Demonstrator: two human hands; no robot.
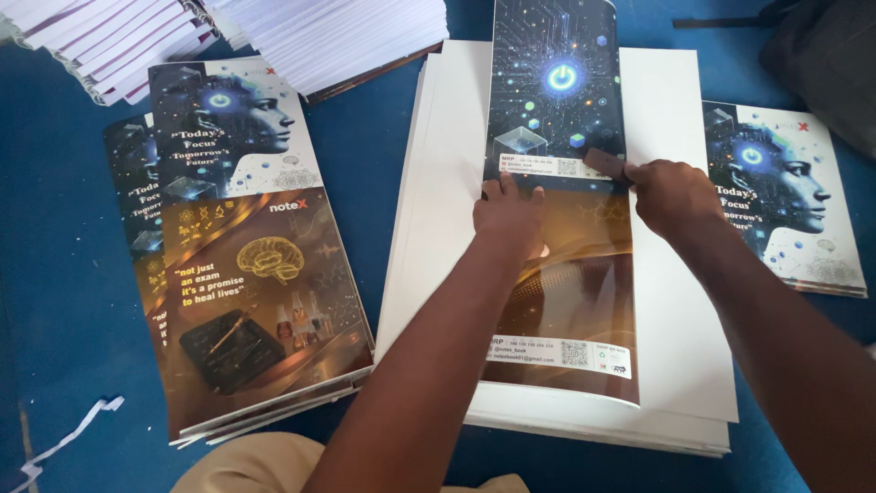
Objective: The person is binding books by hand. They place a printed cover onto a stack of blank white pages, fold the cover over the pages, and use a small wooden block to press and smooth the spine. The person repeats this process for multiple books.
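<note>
A person's two bare hands work over a glossy printed cover sheet [561, 210] laid lengthwise on a stack of white boards [438, 210] at the centre of a blue counter [374, 146]. The left hand [507, 212] lies flat on the sheet's left edge, fingers spread and pressing down, gripping nothing. The right hand [671, 194], at about three o'clock from the left one, has its fingers closed around a small dark block [604, 164], whose end rests on the sheet near its middle. The sheet looks thin, light and slick, with light glaring off its lower half; it would likely bend or crease easily and slide on the boards beneath, so it seems best handled flat, held by the edges or pinned with an open palm as the left hand does. At nine o'clock from the hands lies a pile of finished covers [246, 274] showing a face in profile and a golden brain. Another printed cover [785, 201] sits at three o'clock, partly under the white boards' edge. Stacks of white page blocks [328, 36] rise at eleven o'clock, and a paper strip [73, 434] trails at eight o'clock.
</note>
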